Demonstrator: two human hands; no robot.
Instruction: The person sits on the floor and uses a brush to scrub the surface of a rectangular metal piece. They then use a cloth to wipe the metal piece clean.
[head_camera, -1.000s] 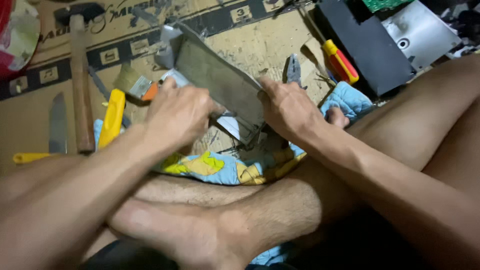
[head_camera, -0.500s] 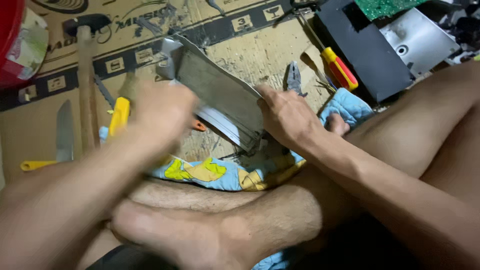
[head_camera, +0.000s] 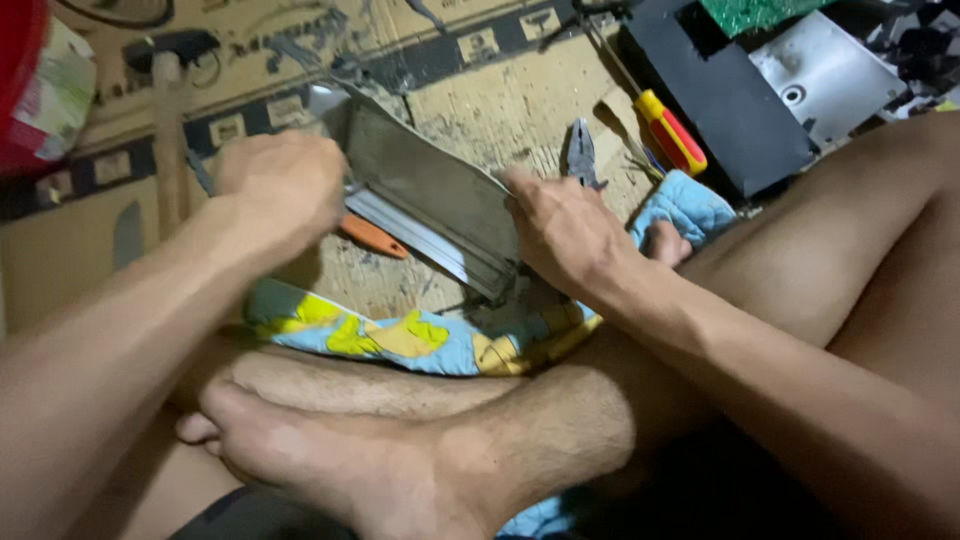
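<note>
1. The person sits cross-legged on flattened cardboard (head_camera: 480, 110), a bare foot (head_camera: 330, 450) in front, working on a grey metal plate (head_camera: 430, 195) that stands tilted on its long edge near the cardboard's middle.
2. The right hand (head_camera: 565, 235) is clamped over the plate's right end, fingers pressed together on the top edge, pinching it steady.
3. The left hand (head_camera: 285, 185) is closed in a fist at the plate's left end; what it grips is hidden, so I cannot tell. An orange handle (head_camera: 372, 235) shows just below it.
4. Judged from this, the step in hand is prying or bending at the plate's left end. The next move calls for a firm right-hand hold so the plate does not slip.
5. A printed cloth (head_camera: 420, 340) lies under the plate's near edge, across the shin.
6. Pliers (head_camera: 582, 152) and a yellow-red screwdriver (head_camera: 672, 132) lie toward the far right edge, a hammer (head_camera: 168, 130) toward the far left.
7. A black casing (head_camera: 715, 85) sits at the far right corner; nothing is visible inside it.
</note>
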